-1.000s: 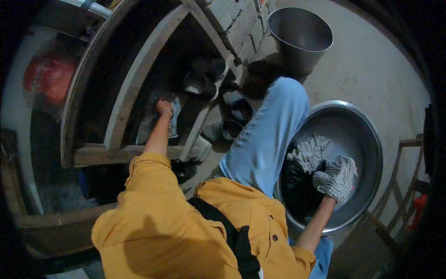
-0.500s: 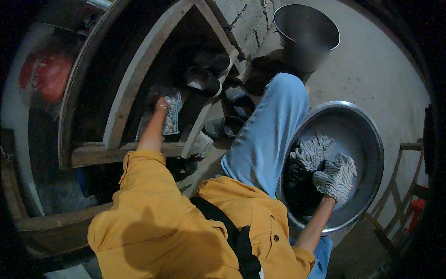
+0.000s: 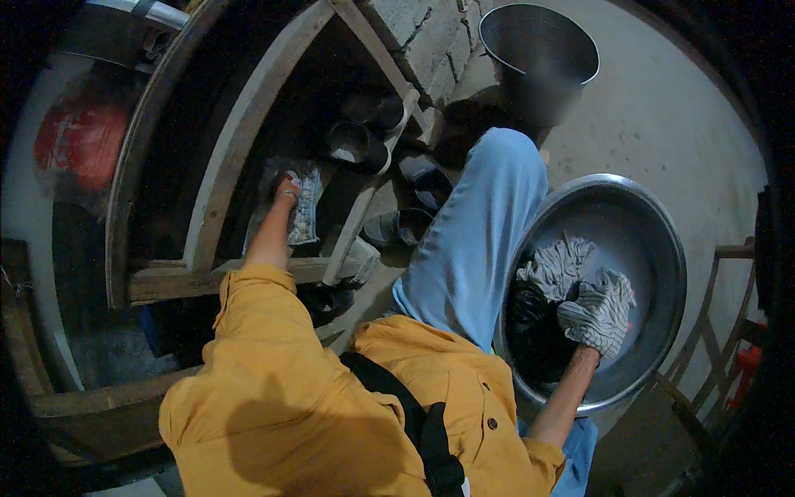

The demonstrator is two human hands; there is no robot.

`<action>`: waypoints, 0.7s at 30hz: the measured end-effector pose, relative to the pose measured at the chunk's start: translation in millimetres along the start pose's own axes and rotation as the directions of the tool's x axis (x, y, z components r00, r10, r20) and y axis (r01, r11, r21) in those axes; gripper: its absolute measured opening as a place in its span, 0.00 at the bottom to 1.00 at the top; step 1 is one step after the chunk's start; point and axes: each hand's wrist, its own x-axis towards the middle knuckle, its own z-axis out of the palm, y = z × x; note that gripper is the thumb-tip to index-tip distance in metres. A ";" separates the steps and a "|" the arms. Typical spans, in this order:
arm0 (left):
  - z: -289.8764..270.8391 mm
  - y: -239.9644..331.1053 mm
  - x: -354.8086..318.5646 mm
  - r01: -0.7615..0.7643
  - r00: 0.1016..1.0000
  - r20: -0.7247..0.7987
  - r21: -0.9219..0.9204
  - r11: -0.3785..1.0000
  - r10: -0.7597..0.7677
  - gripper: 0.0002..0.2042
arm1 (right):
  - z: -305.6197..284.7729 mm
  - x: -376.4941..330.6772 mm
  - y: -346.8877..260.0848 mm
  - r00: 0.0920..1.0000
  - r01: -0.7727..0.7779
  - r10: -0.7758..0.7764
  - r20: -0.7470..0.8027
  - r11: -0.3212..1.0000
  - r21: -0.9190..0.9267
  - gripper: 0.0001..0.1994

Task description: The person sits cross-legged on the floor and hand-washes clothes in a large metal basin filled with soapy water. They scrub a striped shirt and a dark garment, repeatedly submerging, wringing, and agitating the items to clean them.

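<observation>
My left hand [image 3: 289,184], with a thin band at its wrist, reaches into the dark wooden rack [image 3: 232,141]. Its fingers look curled at a clear plastic bag [image 3: 305,211] with pale contents, partly hidden by the hand. My right hand [image 3: 595,319] is down in a wide metal basin [image 3: 642,248], covered by striped white-and-dark fabric that hides its fingers. Beside it lies a second bunched striped cloth [image 3: 556,267]. A dark, glossy item [image 3: 530,323] fills the basin's left side; its kind is unclear.
Several dark shoes [image 3: 356,149] sit on and beside the rack. A tall metal bucket [image 3: 538,50] stands ahead by a block wall [image 3: 422,41]. My bent knee [image 3: 509,166] rises between rack and basin. A red object [image 3: 83,141] is at far left, a wooden frame [image 3: 733,253] at far right.
The view has shifted slightly. Both hands stay almost where they were, the left at the plastic bag and the right in the basin.
</observation>
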 end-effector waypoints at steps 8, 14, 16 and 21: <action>-33.7 20.2 -8.2 -0.237 0.802 -0.478 -0.805 0.545 -0.358 0.13 | -36.9 0.6 -26.6 0.988 0.070 -0.063 0.143 0.997 -0.042 0.32; -90.2 171.5 -143.4 -0.628 0.777 -0.614 -0.772 0.102 0.138 0.09 | 39.2 -4.6 16.1 0.925 -0.358 0.367 0.097 0.760 0.542 0.25; -123.0 227.0 -212.2 -0.607 0.756 -0.567 -0.794 0.026 0.329 0.09 | 13.4 -2.2 14.4 0.896 -0.403 0.389 0.213 0.514 0.758 0.25; -154.0 334.6 -376.8 -0.215 0.359 -0.247 -0.960 -0.177 0.900 0.07 | 43.3 -0.1 -1.7 0.941 0.336 0.338 -0.008 -0.936 0.104 0.33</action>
